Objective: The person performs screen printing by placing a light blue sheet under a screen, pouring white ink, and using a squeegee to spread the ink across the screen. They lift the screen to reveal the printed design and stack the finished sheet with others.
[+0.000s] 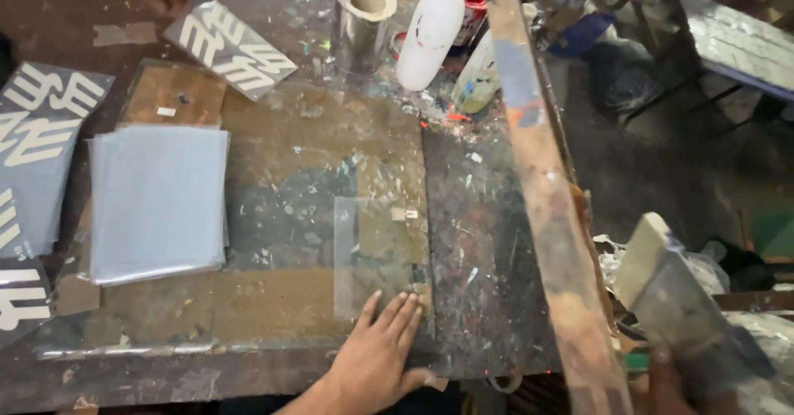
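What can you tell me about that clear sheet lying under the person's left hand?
The clear sheet is a thin, see-through rectangle, plastic by its look, lying flat on the paint-spattered worktable. The stained surface shows through it; its edges catch faint light. The left hand presses its fingertips on the sheet's lower edge. Nothing else touches it.

Grey sheet stack (157, 204) left; metal can (361, 24), white bottle (430, 30) at far edge; printed cards (230, 49), perhaps stencils.
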